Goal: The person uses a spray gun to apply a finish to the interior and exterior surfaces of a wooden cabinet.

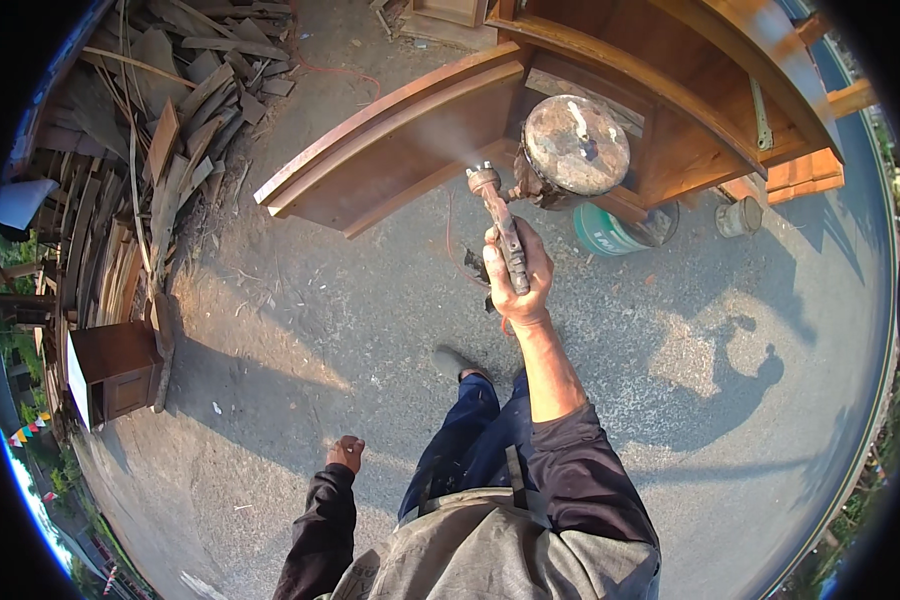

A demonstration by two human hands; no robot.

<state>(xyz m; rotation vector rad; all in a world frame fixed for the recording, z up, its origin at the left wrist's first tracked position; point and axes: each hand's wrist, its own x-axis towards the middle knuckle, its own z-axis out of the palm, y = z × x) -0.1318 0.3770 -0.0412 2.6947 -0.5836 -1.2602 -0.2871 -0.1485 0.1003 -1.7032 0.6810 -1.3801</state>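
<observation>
My right hand (532,272) is wrapped round the handle of a spray gun (498,208), held out in front of me. A round, paint-crusted cup (576,146) is fixed to the gun's right side. Pale mist drifts from the nozzle toward a long brown wooden panel (390,150) of a piece of furniture. The nozzle stands a little apart from that panel. My left hand (346,453) hangs low at my side, its fingers curled in, and I see nothing in them.
Brown wooden furniture (700,150) continues to the upper right. Beneath it stand a green-and-white bucket (610,232) and a small can (739,217). A thin hose (450,225) lies on the ground. Scrap wood (175,130) is heaped at left, near a small cabinet (120,370).
</observation>
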